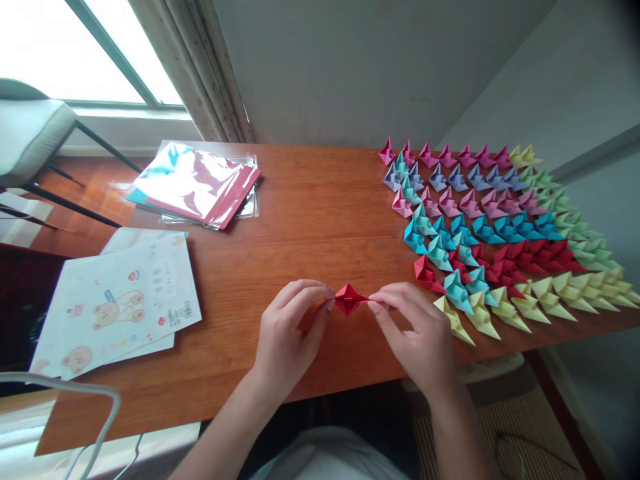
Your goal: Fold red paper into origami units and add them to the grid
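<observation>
A small red origami boat (349, 300) is held above the near part of the wooden table, with a slit visible along its middle. My left hand (295, 323) pinches its left tip between thumb and forefinger. The opposite tip is pinched the same way by my right hand (417, 327). Close beyond my right hand lie finished paper boats in rows: pale yellow boats (483, 313) nearest, then red boats (530, 257), and blue boats (493, 229) further back.
Pink boats (467, 157) and purple boats (457, 179) fill the far rows; green boats (585, 227) run down the right side. Plastic-wrapped coloured paper (195, 180) and bear-printed booklets (125, 303) lie on the table's (305, 220) left side. A white cable (113, 407) loops at lower left.
</observation>
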Demonstrator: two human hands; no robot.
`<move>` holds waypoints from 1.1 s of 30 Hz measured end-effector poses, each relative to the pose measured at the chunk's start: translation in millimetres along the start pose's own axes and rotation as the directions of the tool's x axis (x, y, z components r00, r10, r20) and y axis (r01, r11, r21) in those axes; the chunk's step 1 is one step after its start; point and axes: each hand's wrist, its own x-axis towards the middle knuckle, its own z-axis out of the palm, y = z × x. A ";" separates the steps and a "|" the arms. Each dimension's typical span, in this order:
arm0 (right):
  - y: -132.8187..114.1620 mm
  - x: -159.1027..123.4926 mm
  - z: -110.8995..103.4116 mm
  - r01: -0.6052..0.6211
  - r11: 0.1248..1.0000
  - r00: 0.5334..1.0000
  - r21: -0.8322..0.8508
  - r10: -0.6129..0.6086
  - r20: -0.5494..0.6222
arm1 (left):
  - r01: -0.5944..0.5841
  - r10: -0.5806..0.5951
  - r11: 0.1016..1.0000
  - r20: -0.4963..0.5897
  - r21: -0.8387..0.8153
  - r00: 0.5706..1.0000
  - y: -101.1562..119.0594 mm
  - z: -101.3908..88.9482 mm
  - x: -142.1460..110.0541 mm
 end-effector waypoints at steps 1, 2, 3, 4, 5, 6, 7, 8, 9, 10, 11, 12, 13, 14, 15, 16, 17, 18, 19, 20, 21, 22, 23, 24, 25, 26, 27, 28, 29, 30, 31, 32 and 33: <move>1.0 -0.2 0.4 -0.003 1.000 1.000 -0.003 0.003 0.007 | 0.005 -0.005 1.000 -0.001 0.012 1.000 -0.8 0.3 -0.2; 2.2 -0.5 0.7 -0.007 1.000 1.000 -0.007 0.007 0.012 | 0.014 -0.014 1.000 -0.003 0.023 1.000 -1.6 0.6 -0.4; 3.4 -0.9 1.0 -0.011 1.000 1.000 -0.011 0.012 0.019 | 0.026 -0.026 0.999 -0.002 0.032 1.000 -2.5 1.0 -0.5; 4.7 -1.4 1.2 -0.015 1.000 1.000 -0.015 0.015 0.027 | 0.039 -0.039 0.998 0.006 0.041 0.999 -3.2 1.4 -0.5; 6.0 -2.1 1.3 -0.020 1.000 0.999 -0.021 0.021 0.040 | 0.051 -0.052 0.997 0.019 0.050 0.998 -3.7 1.9 -0.4; 7.2 -2.8 1.4 -0.025 0.999 0.998 -0.028 0.027 0.057 | 0.059 -0.061 0.996 0.037 0.062 0.997 -4.1 2.3 -0.2; 8.2 -3.6 1.3 -0.029 0.999 0.996 -0.037 0.032 0.078 | 0.064 -0.068 0.995 0.054 0.075 0.996 -4.2 2.7 0.0; 9.1 -4.4 1.0 -0.033 0.998 0.995 -0.048 0.038 0.096 | 0.066 -0.071 0.994 0.068 0.085 0.995 -4.1 3.0 0.2; 9.6 -5.0 0.4 -0.038 0.997 0.993 -0.060 0.044 0.111 | 0.067 -0.074 0.994 0.077 0.088 0.994 -3.9 3.0 0.3; 9.9 -5.5 -0.6 -0.041 0.996 0.992 -0.073 0.050 0.119 | 0.071 -0.077 0.994 0.079 0.083 0.994 -3.6 2.8 0.4; 9.8 -5.8 -1.9 -0.043 0.996 0.991 -0.084 0.053 0.122 | 0.078 -0.083 0.995 0.075 0.068 0.994 -3.3 2.4 0.3; 9.5 -5.7 -3.3 -0.043 0.995 0.992 -0.092 0.053 0.118 | 0.087 -0.090 0.995 0.066 0.047 0.994 -2.9 1.8 0.2; 9.0 -5.3 -4.9 -0.040 0.995 0.992 -0.095 0.051 0.115 | 0.098 -0.099 0.995 0.052 0.023 0.994 -2.6 1.1 0.0; 8.2 -4.6 -6.3 -0.035 0.995 0.992 -0.095 0.046 0.114 | 0.109 -0.109 0.994 0.034 0.003 0.993 -2.3 0.4 -0.2; 7.2 -3.6 -7.5 -0.027 0.995 0.993 -0.092 0.037 0.113 | 0.117 -0.117 0.993 0.011 -0.011 0.993 -2.0 -0.4 -0.4; 6.1 -2.3 -8.2 -0.018 0.996 0.994 -0.090 0.028 0.109 | 0.124 -0.125 0.992 -0.010 -0.021 0.992 -1.7 -1.1 -0.4; 4.9 -0.7 -8.4 -0.007 0.996 0.994 -0.092 0.016 0.108 | 0.129 -0.130 0.991 -0.028 -0.029 0.991 -1.4 -1.7 -0.3; 3.5 1.1 -8.1 0.007 0.995 0.994 -0.098 0.003 0.108 | 0.132 -0.134 0.991 -0.040 -0.037 0.990 -1.1 -2.2 -0.1; 1.9 3.0 -7.2 0.023 0.994 0.994 -0.109 -0.010 0.111 | 0.134 -0.136 0.990 -0.046 -0.045 0.990 -0.7 -2.5 0.2; 0.3 5.1 -5.8 0.039 0.992 0.992 -0.123 -0.024 0.121 | 0.135 -0.138 0.989 -0.048 -0.053 0.989 -0.4 -2.8 0.6; -1.5 7.3 -4.2 0.054 0.989 0.990 -0.141 -0.035 0.139 | 0.136 -0.139 0.989 -0.050 -0.059 0.989 -0.1 -2.9 1.0; -3.4 9.4 -2.3 0.070 0.985 0.986 -0.160 -0.044 0.162 | 0.137 -0.140 0.989 -0.051 -0.063 0.989 0.2 -2.9 1.3; -5.2 11.4 -0.6 0.086 0.980 0.981 -0.178 -0.052 0.190 | 0.136 -0.140 0.989 -0.054 -0.066 0.989 0.4 -2.9 1.5; -7.0 13.3 1.0 0.099 0.976 0.974 -0.196 -0.055 0.218 | 0.136 -0.139 0.988 -0.054 -0.068 0.989 0.6 -2.9 1.6; -8.5 14.9 2.2 0.108 0.971 0.968 -0.212 -0.054 0.246 | 0.133 -0.137 0.989 -0.055 -0.070 0.989 0.7 -2.9 1.6; -9.8 16.4 2.9 0.116 0.967 0.961 -0.225 -0.052 0.272 | 0.128 -0.132 0.989 -0.054 -0.072 0.990 0.8 -2.8 1.5; -10.9 17.5 3.2 0.122 0.964 0.954 -0.236 -0.048 0.295 | 0.124 -0.128 0.990 -0.052 -0.072 0.990 0.8 -2.8 1.3; -11.7 18.5 3.2 0.126 0.962 0.948 -0.243 -0.044 0.314 | 0.121 -0.125 0.990 -0.049 -0.071 0.991 0.7 -2.8 1.1; -12.3 19.4 2.8 0.128 0.960 0.944 -0.249 -0.041 0.328 | 0.119 -0.123 0.991 -0.047 -0.068 0.991 0.6 -2.7 1.0; -12.9 20.1 2.4 0.130 0.958 0.941 -0.255 -0.038 0.337 | 0.120 -0.123 0.991 -0.045 -0.065 0.991 0.4 -2.7 0.9; -13.5 20.8 1.9 0.133 0.957 0.939 -0.259 -0.038 0.343 | 0.120 -0.123 0.991 -0.044 -0.063 0.991 0.2 -2.7 0.9; -14.1 21.4 1.5 0.138 0.955 0.937 -0.263 -0.040 0.346 | 0.121 -0.124 0.991 -0.044 -0.062 0.991 0.0 -2.7 0.9; -14.6 22.0 1.2 0.144 0.953 0.936 -0.266 -0.044 0.349 | 0.120 -0.123 0.991 -0.046 -0.061 0.991 -0.2 -2.8 1.0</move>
